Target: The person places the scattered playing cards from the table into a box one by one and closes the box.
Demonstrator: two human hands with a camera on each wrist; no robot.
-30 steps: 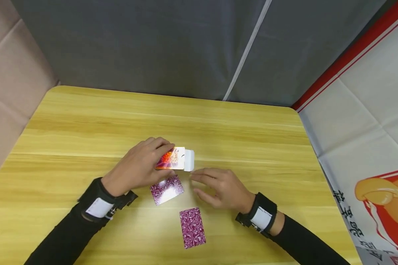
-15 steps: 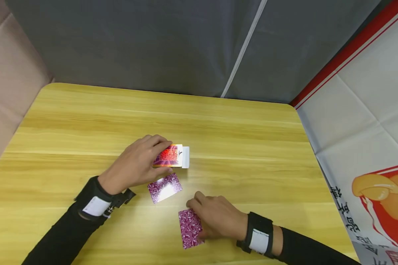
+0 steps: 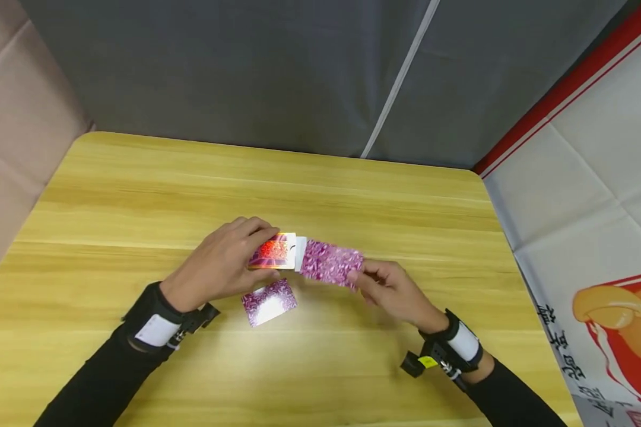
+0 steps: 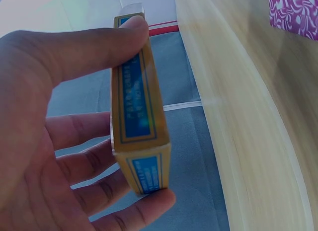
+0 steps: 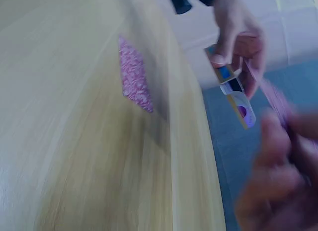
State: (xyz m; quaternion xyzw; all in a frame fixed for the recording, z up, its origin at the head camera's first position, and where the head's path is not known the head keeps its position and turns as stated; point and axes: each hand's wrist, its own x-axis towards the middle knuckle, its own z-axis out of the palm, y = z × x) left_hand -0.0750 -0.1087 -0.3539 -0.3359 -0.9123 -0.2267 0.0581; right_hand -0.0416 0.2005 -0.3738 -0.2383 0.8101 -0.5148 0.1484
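Observation:
My left hand (image 3: 219,264) grips a small card box (image 3: 273,251) from above, thumb along the near edge. Its printed face is red and orange, and a white flap (image 3: 300,254) sticks out at the right end. In the left wrist view the box's narrow gold-and-blue side (image 4: 136,99) shows under the thumb. Between thumb and fingers, my right hand (image 3: 397,293) pinches a purple-patterned playing card (image 3: 327,261), its left edge right at the flap. A second playing card (image 3: 269,303) with the same pattern lies on the table, just below the box.
The wood-grain table (image 3: 192,178) ends at a grey curtain (image 3: 235,77) behind and a white printed sheet (image 3: 582,184) on the right. Each wrist carries a black strap with a camera, like the right wrist camera (image 3: 413,363).
My right hand has gone down to the nearer card, picked it off the table and brought it up to the box's flapped end. The left hand stays on the box.

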